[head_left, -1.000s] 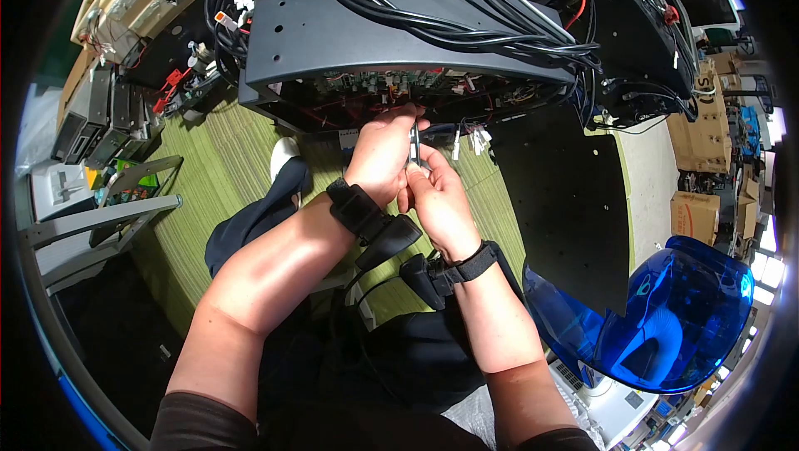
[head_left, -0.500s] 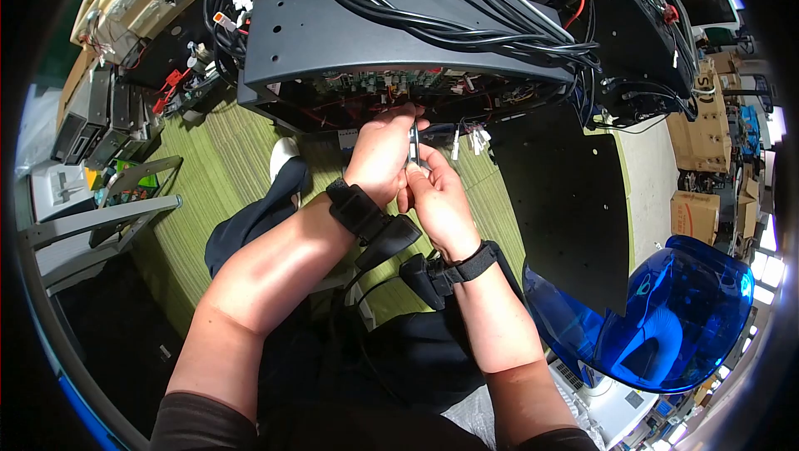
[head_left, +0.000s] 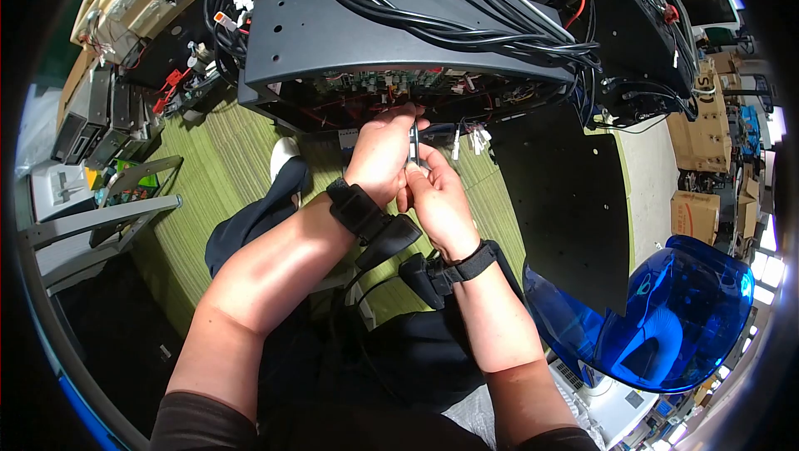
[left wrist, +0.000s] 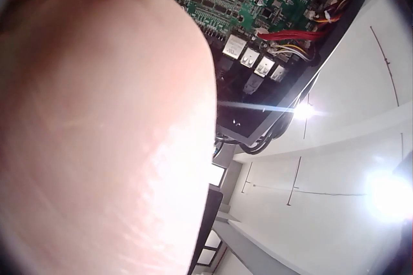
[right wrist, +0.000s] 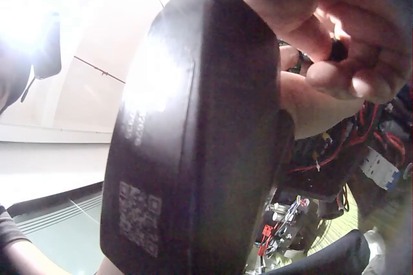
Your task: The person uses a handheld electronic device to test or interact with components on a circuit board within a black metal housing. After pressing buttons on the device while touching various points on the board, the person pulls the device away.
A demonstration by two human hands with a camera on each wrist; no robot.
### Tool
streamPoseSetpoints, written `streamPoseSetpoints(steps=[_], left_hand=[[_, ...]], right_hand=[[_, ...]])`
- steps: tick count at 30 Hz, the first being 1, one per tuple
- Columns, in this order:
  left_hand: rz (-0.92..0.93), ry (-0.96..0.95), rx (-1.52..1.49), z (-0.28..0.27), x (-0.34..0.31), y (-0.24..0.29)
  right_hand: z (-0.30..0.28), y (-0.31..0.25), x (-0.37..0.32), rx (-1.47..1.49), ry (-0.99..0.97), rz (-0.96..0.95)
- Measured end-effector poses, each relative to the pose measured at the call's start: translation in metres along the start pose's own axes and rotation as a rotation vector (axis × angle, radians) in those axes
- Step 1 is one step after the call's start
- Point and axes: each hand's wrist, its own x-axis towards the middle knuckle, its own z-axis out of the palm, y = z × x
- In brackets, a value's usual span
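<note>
In the head view my right hand (head_left: pixel 437 197) pinches a slim dark rod-like tool (head_left: pixel 414 145) with a bright strip along it, pointing up toward the black metal housing (head_left: pixel 399 22). Thumb and fingers close on its dark end (right wrist: pixel 339 50) in the right wrist view. My left hand (head_left: pixel 379 156) is beside the tool, fingertips at the housing's open underside; its grip is largely hidden, and I cannot tell whether it holds anything. Above the fingers, inside the housing, is a green circuit board (left wrist: pixel 219 7) with metal port sockets (left wrist: pixel 248 58) and red wires (left wrist: pixel 297 34).
Black cables (head_left: pixel 399 18) run across the housing's top. Loose white connectors (head_left: pixel 476 140) hang at its lower edge. A dark perforated panel (head_left: pixel 566 201) stands to the right, with a blue translucent chair (head_left: pixel 691 318) behind it. At left is a grey metal frame (head_left: pixel 108 218).
</note>
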Motion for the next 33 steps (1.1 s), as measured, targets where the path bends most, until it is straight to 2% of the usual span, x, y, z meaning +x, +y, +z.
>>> streamPoseSetpoints(steps=[4,33], left_hand=[[0.064,0.034,-0.060,0.0016,0.0050,-0.0054],[0.005,0.041,-0.063,0.0031,-0.0031,0.0005]], right_hand=[[0.0006,0.0005,-0.0001,0.000,0.001,0.000],[0.0005,0.0012,0.0009,0.010,0.004,0.008]])
